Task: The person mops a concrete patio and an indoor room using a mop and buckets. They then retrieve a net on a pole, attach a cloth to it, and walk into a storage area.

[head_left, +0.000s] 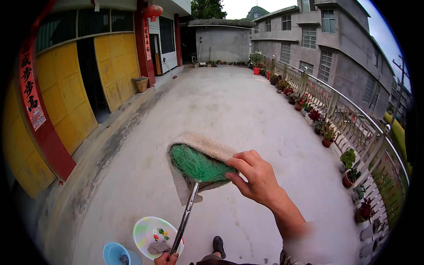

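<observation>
A broom [194, 165] with green bristles and a shiny metal handle is raised in front of me, its head pointing away. My left hand [166, 259], partly cut off by the lower edge, is closed round the handle. A beige, towel-like cloth [205, 145] lies behind the bristles and folds over their far edge, with a greyish corner hanging down on the left. At the right end of the bristles, my right hand [254, 176] pinches the cloth's edge between thumb and fingers. Its fingertips also touch the green bristles.
Near my feet stand a pale patterned basin [143, 227] with a grey cloth in it and a blue bucket [115, 249]. Potted plants [327, 134] line a metal railing [349, 104] on the right. Yellow doors [66, 88] and a wicker basket [141, 84] are on the left.
</observation>
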Motion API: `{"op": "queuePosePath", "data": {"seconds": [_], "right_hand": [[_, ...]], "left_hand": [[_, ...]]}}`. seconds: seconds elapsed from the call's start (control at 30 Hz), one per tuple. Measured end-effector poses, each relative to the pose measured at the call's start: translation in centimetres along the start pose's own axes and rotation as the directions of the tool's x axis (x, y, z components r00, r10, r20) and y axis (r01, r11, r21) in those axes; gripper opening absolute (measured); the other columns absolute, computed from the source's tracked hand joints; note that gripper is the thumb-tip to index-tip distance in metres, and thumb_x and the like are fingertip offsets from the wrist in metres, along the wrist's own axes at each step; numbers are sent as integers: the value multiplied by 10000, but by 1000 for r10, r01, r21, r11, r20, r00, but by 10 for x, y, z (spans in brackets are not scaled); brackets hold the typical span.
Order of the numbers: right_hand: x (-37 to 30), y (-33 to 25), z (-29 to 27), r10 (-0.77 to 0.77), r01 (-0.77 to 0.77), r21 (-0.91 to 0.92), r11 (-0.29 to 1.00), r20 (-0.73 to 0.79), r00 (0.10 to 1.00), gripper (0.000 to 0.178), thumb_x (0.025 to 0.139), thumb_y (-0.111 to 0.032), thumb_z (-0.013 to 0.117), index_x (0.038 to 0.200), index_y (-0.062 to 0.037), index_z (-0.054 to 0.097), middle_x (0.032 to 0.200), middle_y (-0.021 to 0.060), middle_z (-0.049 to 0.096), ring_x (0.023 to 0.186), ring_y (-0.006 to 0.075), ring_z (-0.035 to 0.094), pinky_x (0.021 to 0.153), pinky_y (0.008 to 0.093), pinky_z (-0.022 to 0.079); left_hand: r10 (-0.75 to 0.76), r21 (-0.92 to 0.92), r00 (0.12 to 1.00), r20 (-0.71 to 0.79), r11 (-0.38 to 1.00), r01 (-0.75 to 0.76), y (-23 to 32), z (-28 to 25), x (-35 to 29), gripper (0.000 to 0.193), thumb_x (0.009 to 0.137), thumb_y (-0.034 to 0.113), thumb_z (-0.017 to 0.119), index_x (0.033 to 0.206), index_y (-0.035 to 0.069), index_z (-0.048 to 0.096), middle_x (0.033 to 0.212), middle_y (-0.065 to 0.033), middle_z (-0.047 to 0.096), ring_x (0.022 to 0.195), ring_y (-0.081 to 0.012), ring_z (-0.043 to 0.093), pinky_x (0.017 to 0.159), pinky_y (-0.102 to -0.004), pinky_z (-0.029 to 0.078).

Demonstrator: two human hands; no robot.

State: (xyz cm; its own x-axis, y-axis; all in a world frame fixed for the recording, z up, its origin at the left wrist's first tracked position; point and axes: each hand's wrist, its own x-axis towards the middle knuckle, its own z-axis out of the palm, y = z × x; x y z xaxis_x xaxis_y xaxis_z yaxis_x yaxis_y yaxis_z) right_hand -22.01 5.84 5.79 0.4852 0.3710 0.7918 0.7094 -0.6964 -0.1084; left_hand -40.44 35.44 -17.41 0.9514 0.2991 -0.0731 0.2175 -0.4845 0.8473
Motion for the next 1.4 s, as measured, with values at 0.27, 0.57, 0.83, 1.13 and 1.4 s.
{"op": "queuePosePath", "data": {"seconds": [0.27, 0.57, 0.83, 1.13, 1.4], "right_hand": [[71, 150, 102, 122, -102, -84, 991, 282, 952, 156, 761, -99, 582, 905, -45, 554, 847, 94, 578, 791, 296, 562, 627, 378, 449], [144, 263, 96, 376, -654, 729, 202, 559, 739, 169, 902, -186, 484, 916, -28, 543, 811, -5, 549, 741, 74, 484, 678, 239, 422], [154, 356, 86, 25, -50, 36, 998, 513, 858, 577, 686, -114, 688, 1204, -151, 436, 1017, 113, 530, 878, 300, 559, 717, 378, 471], [175, 562, 112, -41, 17, 139, 990, 170, 985, 171, 784, -91, 538, 955, -91, 540, 903, 95, 567, 702, 330, 565, 629, 389, 472], [197, 678, 127, -60, 63, -18, 998, 114, 992, 153, 776, -80, 554, 926, -98, 578, 1023, 65, 550, 885, 266, 529, 637, 368, 463]], "left_hand": [[8, -26, 999, 53, 1000, -7, 49, 61, 76, 334, 829, 305, 550, 730, -13, 574, 580, -134, 511, 556, -213, 486, 546, -352, 394], [-214, -126, 943, 254, 960, 251, 66, 149, 148, 289, 850, 267, 533, 709, 20, 581, 538, -51, 520, 485, -99, 468, 456, -285, 396], [-221, -180, 964, 144, 953, 245, 140, 211, 213, 340, 858, 283, 538, 654, 12, 516, 506, -24, 433, 498, -103, 411, 455, -296, 361], [-190, -269, 972, 140, 937, 222, 239, 331, 297, 326, 855, 272, 554, 641, 30, 513, 545, 33, 415, 532, -60, 370, 448, -254, 323], [-252, -326, 944, 212, 893, 312, 332, 398, 377, 301, 853, 273, 554, 674, 32, 549, 549, 32, 438, 516, -62, 391, 440, -254, 328]]}}
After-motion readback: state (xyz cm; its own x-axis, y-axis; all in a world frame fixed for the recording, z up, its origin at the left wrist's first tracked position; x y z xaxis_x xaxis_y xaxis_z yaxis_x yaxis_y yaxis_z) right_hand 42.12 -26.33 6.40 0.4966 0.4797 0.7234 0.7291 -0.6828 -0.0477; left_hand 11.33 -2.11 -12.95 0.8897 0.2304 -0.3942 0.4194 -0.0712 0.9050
